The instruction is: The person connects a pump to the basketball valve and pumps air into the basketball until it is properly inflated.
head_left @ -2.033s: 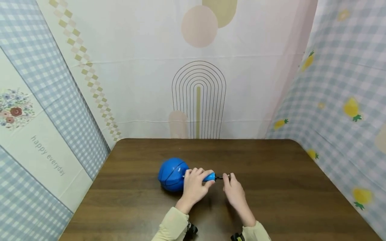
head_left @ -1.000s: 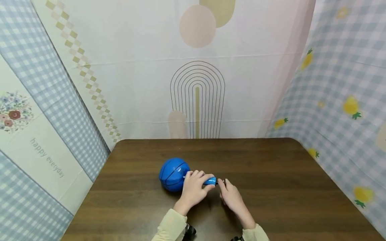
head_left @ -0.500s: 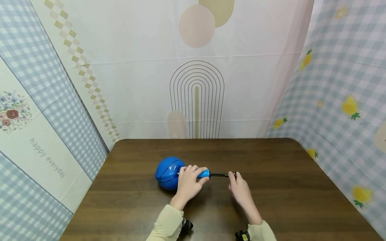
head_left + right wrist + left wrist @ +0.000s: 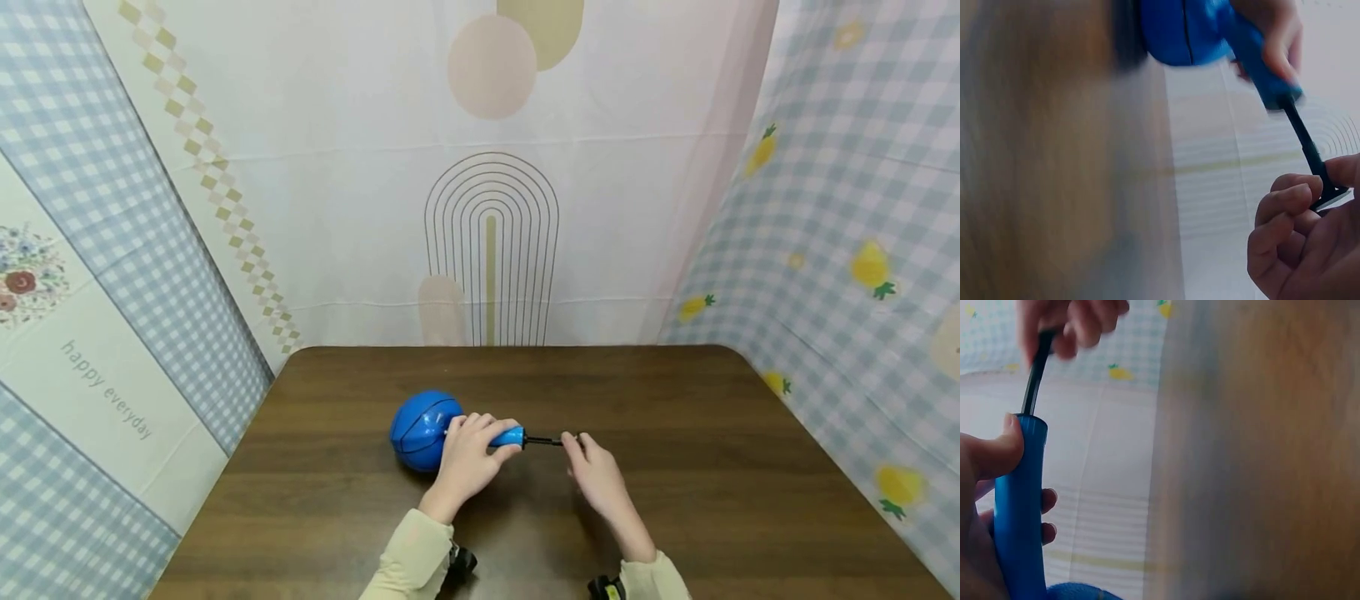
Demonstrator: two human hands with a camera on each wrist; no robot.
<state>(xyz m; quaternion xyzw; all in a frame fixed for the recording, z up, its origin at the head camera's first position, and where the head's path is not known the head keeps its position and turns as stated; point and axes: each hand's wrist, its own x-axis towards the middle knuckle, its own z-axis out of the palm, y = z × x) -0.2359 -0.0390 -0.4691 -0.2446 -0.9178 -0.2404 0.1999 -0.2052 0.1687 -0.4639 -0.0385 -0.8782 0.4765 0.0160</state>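
A blue ball with black seam lines (image 4: 420, 432) sits on the table, left of both hands. My left hand (image 4: 471, 457) grips the blue barrel of a hand pump (image 4: 510, 437), its thumb along the barrel's end in the left wrist view. The pump lies roughly level, with its ball-side end right at the ball and mostly covered by my left fingers. A black rod (image 4: 543, 441) sticks partway out of the barrel's right end. My right hand (image 4: 597, 477) pinches the small black handle (image 4: 1330, 198) at the rod's tip, with fingers curled in the right wrist view.
The brown wooden table (image 4: 712, 500) stretches out around the hands. A pale printed curtain (image 4: 360, 233) hangs behind it, with checked cloths (image 4: 847, 333) at the sides. Dark wrist cameras (image 4: 461, 562) sit by the cream sleeves.
The right hand pushed the rod into the barrel, then drew it far out to the right; now the rod is slightly further in. The ball and left hand shifted a little.
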